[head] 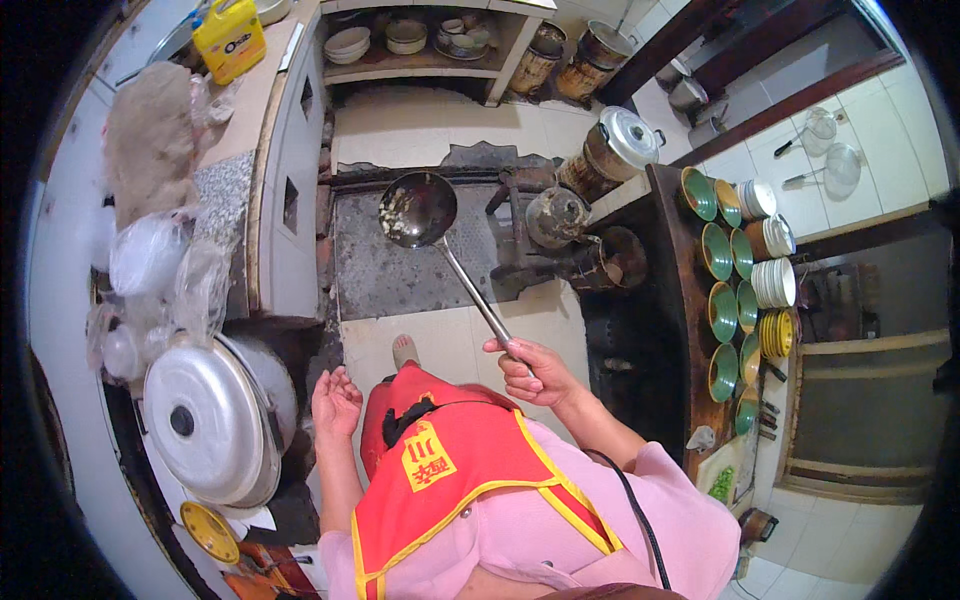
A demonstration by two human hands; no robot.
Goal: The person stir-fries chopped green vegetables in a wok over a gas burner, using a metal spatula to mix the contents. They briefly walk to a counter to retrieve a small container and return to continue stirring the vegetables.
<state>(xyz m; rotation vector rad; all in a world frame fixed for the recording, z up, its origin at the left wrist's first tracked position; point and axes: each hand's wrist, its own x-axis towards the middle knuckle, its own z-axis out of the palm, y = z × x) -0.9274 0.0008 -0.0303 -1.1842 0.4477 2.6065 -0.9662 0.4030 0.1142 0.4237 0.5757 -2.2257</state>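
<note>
My right hand (pixel 538 371) grips the handle end of a long metal ladle (pixel 480 296). Its dark round bowl points away from me, over the floor, and small pale food bits (pixel 391 214) lie in it towards its left side. Beside my red apron (pixel 450 450), my left hand (pixel 337 401) is raised with its fingers loosely curled, holding nothing. To the left of that hand stands a large pot with a domed aluminium lid (pixel 202 420).
A blackened kettle (pixel 555 216) and a dark low stool (pixel 514 225) stand ahead on the right. Green bowls (pixel 720 311) and stacked white plates (pixel 772 283) line the right counter. Plastic bags (pixel 150 255) and a yellow jug (pixel 231 45) crowd the left counter. A lidded pot (pixel 630 139) stands farther off.
</note>
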